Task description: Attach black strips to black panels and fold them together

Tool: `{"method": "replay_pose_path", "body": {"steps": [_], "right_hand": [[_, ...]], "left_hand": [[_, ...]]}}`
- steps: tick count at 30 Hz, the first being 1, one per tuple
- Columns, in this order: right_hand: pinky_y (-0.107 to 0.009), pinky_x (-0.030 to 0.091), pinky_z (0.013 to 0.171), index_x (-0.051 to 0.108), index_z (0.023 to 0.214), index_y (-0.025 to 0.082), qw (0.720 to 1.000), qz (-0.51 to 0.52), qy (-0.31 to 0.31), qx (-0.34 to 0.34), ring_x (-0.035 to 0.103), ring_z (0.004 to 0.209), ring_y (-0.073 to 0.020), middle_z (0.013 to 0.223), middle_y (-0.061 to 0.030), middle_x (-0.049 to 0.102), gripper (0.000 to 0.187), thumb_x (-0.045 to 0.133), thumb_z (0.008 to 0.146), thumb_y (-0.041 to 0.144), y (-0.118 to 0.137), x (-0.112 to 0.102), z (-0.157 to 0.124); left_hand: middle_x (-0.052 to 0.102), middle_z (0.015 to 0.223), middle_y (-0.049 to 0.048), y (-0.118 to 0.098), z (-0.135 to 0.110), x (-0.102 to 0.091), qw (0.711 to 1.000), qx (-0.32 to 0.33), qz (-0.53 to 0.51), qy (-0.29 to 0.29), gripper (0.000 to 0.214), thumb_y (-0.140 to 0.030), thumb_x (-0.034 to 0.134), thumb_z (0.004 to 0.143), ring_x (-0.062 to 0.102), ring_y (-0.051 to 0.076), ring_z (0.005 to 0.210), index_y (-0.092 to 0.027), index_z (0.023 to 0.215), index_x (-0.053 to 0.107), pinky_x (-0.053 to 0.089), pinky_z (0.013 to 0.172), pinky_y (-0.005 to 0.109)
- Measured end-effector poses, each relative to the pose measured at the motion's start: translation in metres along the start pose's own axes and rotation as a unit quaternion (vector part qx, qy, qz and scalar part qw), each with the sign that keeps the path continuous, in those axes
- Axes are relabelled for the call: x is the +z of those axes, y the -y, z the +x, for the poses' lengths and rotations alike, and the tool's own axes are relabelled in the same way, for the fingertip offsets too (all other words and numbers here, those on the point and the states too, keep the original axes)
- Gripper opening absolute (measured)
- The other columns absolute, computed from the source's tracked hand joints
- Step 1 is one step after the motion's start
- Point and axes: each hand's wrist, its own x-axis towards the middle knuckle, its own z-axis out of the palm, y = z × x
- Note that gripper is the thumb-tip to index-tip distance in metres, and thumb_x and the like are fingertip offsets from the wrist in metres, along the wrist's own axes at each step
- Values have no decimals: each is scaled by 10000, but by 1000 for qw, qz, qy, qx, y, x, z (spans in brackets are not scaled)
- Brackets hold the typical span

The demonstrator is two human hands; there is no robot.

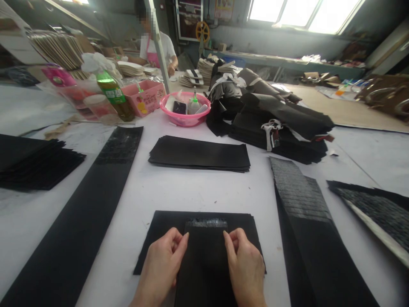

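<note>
White worktable point(198, 192) bears black sheet point(204, 264); bright workshop windows point(303, 13) behind.

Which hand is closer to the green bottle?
Left. The left hand is nearer the camera and right of the green bottle; the right hand sits farther right, across the black piece.

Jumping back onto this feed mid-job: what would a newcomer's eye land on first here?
First, the left hand and right hand at the bottom centre, gripping the side edges of a narrow black strip that lies on a wider black sheet. Next, the bright pink basin further back on the white table, just behind a stack of black sheets, with a green-labelled bottle to its left.
</note>
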Motion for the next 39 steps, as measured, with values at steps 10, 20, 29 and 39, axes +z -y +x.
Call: {"method": "replay_pose_path", "body": {"steps": [10, 20, 29, 39], "right_hand": [[-268, 330, 502, 526, 698, 261, 1000, 8, 8, 20, 629, 548, -198, 596, 24, 642, 324, 441, 917, 484, 1, -2, 3], [-281, 329, 536, 531, 711, 264, 998, 14, 41, 50, 624, 597, -219, 625, 24, 647, 308, 466, 900, 500, 4, -5, 5], [-272, 308, 533, 530, 718, 259, 997, -1, 47, 56, 620, 609, -214, 627, 27, 644, 290, 490, 913, 470, 7, -8, 4], [-266, 296, 553, 513, 750, 249, 997, -31, 61, 43, 637, 643, -207, 651, 11, 645, 270, 443, 954, 411, 10, -9, 5]], "left_hand": [[486, 440, -60, 5, 1, 1, 1000, 6, 5, 0, 425, -575, 436, 869, 445, 109, 287, -218, 639, 462, 254, 312, 190], [527, 485, -43, 2, 2, 0, 999, 33, 31, -21, 381, -501, 441, 894, 441, 93, 324, -208, 652, 466, 221, 360, 198], [516, 475, -55, -1, 2, -1, 999, 26, 38, -10, 387, -500, 405, 910, 464, 96, 311, -210, 659, 451, 265, 352, 198], [573, 535, -40, 0, 2, -1, 993, 49, 102, -28, 340, -425, 429, 912, 525, 108, 424, -204, 657, 472, 280, 451, 214]]}}
